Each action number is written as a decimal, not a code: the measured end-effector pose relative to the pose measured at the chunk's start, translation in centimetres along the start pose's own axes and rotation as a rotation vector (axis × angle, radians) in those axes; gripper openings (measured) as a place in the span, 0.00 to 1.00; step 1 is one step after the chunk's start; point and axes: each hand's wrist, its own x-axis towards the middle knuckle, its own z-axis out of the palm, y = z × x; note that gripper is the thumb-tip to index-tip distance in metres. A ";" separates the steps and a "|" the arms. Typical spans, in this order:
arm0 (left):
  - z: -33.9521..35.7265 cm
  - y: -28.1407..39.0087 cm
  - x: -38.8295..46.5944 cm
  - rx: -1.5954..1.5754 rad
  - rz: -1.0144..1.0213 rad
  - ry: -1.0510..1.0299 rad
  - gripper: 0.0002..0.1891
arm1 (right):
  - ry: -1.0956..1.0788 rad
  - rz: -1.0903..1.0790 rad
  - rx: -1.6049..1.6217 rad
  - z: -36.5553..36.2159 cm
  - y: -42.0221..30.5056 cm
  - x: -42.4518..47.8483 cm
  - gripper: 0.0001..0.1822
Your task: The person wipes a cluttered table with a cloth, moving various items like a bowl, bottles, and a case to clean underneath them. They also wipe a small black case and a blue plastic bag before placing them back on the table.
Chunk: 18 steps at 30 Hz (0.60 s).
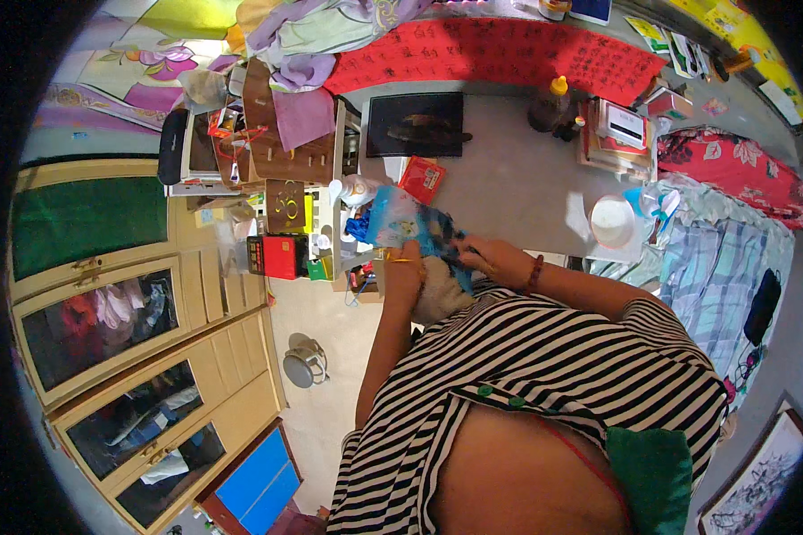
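My left hand [405, 271] is closed on the lower edge of a light blue printed bag [398, 217], possibly plastic. To its right, my right hand [492, 259], with a dark bead bracelet at the wrist, grips the bag's dark, blue-patterned side. A yellowish strip shows at my left fingers. Beneath both hands, close against my striped shirt, lies a beige fluffy thing [438, 294], partly hidden. Just beyond the bag, a red box [422, 179] rests on the grey tabletop [502, 194].
A dark monitor [415, 125] stands at the back. On the right are a white round container [612, 222], stacked boxes [619, 134] and a bed with a plaid cover [712, 267]. A stool [306, 362] stands on the floor at left, near yellow cabinets [221, 374].
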 end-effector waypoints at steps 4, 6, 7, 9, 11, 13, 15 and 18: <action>0.2 -1.4 0.6 -0.047 -0.089 -0.014 0.11 | -0.202 0.174 -0.221 -2.0 3.8 -1.7 0.22; 0.3 -1.8 0.6 -0.306 -0.250 0.050 0.13 | -0.111 0.310 -0.307 -3.5 4.6 -1.7 0.23; 0.1 -1.3 0.7 -0.369 -0.265 0.048 0.16 | -0.014 0.367 -0.287 -4.3 6.1 -1.5 0.22; 0.1 -0.7 0.8 -0.464 -0.295 0.020 0.21 | 0.179 0.482 -0.240 -5.2 10.2 -0.7 0.21; 0.3 -0.5 1.1 -0.498 -0.327 -0.042 0.25 | 0.265 0.370 -0.339 -5.9 11.5 -0.1 0.24; -0.3 0.5 1.7 -0.561 -0.388 -0.063 0.27 | 0.268 0.201 -0.441 -6.2 10.7 0.4 0.31; -1.1 1.5 1.8 -0.685 -0.490 -0.018 0.28 | 0.181 -0.024 -0.544 -6.2 8.7 0.9 0.41; 0.1 0.7 2.7 -0.836 -0.627 -0.013 0.25 | 0.023 -0.139 -0.470 -4.5 4.0 1.7 0.47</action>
